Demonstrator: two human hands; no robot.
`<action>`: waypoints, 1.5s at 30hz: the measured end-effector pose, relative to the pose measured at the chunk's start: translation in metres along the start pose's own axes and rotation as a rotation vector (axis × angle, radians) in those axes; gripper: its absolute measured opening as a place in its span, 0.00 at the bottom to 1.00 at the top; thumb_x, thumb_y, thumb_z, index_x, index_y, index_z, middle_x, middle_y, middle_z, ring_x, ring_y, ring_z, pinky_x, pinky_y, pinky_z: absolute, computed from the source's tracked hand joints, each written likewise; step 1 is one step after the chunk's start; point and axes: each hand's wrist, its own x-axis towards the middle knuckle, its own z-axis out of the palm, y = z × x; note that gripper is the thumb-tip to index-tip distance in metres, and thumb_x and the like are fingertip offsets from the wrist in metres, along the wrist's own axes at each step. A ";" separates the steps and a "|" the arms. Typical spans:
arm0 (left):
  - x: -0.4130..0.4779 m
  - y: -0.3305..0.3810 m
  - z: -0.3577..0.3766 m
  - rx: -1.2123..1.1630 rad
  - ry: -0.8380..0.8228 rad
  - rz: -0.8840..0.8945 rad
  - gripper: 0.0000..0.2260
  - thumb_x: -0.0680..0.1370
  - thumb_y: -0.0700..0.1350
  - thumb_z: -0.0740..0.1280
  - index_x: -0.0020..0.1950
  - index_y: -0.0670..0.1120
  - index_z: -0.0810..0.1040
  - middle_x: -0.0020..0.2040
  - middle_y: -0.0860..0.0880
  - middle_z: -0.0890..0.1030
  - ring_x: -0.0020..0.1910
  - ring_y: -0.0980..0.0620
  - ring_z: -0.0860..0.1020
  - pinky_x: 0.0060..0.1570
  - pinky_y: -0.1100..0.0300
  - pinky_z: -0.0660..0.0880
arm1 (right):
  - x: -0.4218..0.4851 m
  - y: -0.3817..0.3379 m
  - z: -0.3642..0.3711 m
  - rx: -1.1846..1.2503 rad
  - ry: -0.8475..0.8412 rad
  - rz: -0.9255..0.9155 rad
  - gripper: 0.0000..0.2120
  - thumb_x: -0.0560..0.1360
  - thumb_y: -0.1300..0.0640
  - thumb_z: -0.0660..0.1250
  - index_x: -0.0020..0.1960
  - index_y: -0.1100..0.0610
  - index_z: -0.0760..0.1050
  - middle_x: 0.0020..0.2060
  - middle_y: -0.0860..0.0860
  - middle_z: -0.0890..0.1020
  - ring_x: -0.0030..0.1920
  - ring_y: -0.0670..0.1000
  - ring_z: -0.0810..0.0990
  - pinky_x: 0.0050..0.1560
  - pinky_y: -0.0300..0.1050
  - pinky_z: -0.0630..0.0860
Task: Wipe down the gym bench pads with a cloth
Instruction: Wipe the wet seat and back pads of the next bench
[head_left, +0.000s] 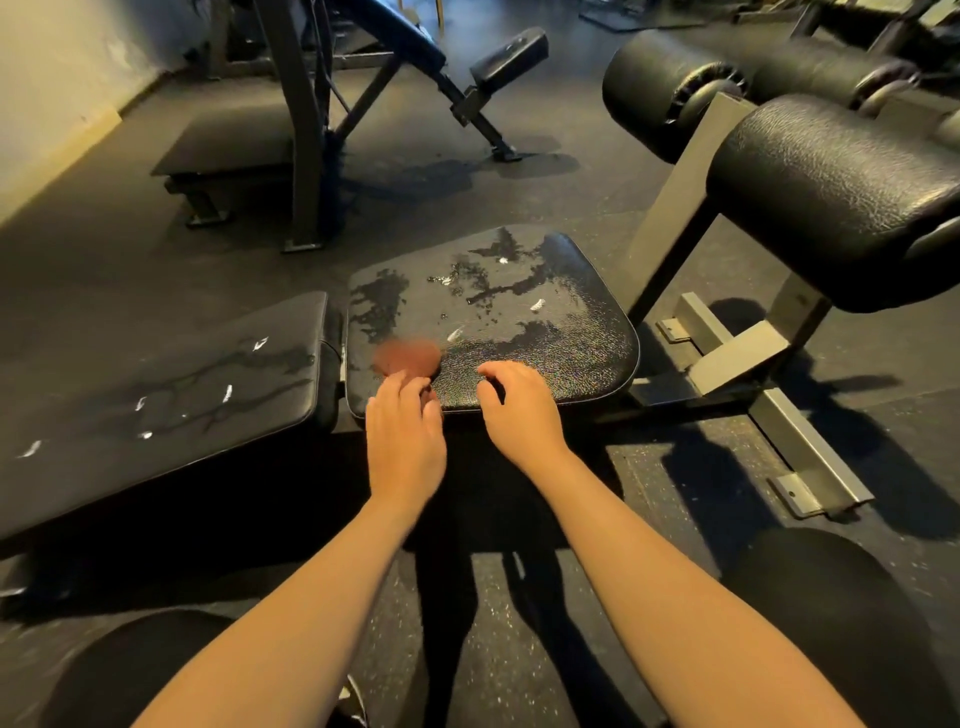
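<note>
A black seat pad (519, 291) lies in the middle of the view, wet in streaks with small white foam spots. A reddish-brown cloth (408, 357), blurred, sits on the pad's near left part. My left hand (405, 431) holds the cloth's near edge with curled fingers. My right hand (519, 405) rests at the pad's front edge, fingers curled down onto it, holding nothing. The long back pad (171, 384) to the left is also wet and spotted with foam.
Black roller pads (841, 197) on a grey steel frame (727, 353) stand to the right. An incline bench (415, 47) and a steel upright (301, 130) stand behind. My knees show at the bottom corners above the rubber floor (519, 649).
</note>
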 end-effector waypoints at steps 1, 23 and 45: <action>-0.001 0.007 0.005 -0.021 -0.009 0.023 0.14 0.84 0.45 0.60 0.67 0.43 0.76 0.71 0.45 0.72 0.73 0.48 0.67 0.75 0.50 0.61 | 0.000 -0.001 0.000 0.019 -0.004 0.005 0.14 0.82 0.54 0.61 0.65 0.53 0.77 0.61 0.50 0.80 0.63 0.51 0.74 0.65 0.50 0.71; -0.007 -0.020 -0.009 0.013 -0.071 0.195 0.16 0.84 0.45 0.60 0.71 0.44 0.73 0.72 0.45 0.71 0.72 0.48 0.68 0.73 0.50 0.65 | 0.004 -0.046 0.034 0.222 0.021 0.036 0.13 0.82 0.56 0.59 0.62 0.54 0.79 0.57 0.50 0.81 0.57 0.48 0.77 0.62 0.45 0.72; 0.044 -0.056 -0.019 -0.062 -0.101 -0.170 0.22 0.84 0.52 0.49 0.73 0.46 0.72 0.77 0.46 0.67 0.77 0.48 0.63 0.76 0.48 0.63 | 0.034 -0.064 0.059 -0.098 -0.123 -0.096 0.14 0.82 0.52 0.59 0.64 0.50 0.78 0.60 0.49 0.82 0.62 0.53 0.76 0.64 0.55 0.71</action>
